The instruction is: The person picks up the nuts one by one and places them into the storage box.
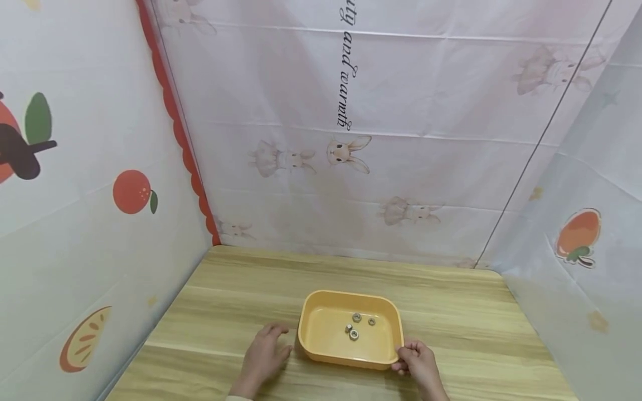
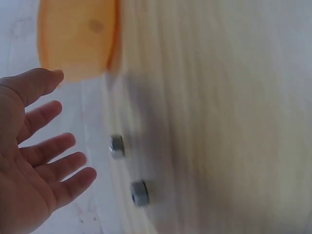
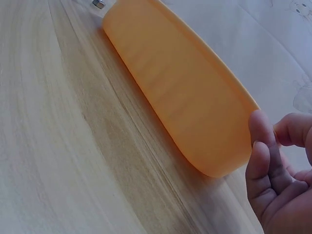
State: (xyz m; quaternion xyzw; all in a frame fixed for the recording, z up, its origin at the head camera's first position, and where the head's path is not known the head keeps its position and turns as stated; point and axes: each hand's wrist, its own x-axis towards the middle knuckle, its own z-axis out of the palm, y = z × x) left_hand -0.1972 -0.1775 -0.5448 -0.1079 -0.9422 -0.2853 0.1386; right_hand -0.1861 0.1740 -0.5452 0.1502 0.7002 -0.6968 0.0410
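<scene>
A yellow-orange plastic box [image 1: 313, 352] with rounded corners stands on the table, and several metal nuts [image 1: 354, 335] lie inside it. At its near right corner my right hand [image 1: 417, 363] pinches the rim between thumb and fingers; the right wrist view shows the same grip [image 3: 280, 170] from outside the wall. My left hand [image 1: 266, 353] is just left of the box, apart from it, with fingers extended and nothing held. In the left wrist view, two more nuts, one [image 2: 116, 146] nearer the box and another [image 2: 139, 193], rest on the wood beside that hand.
The wood-grain table [image 1: 481, 334] reaches back to a pale curtain [image 1: 301, 223] with rabbit prints. Fabric walls close in the left [image 1: 165, 256] and right [image 1: 541, 289] sides. In the right wrist view a nut [image 3: 99, 4] shows past the box's far end.
</scene>
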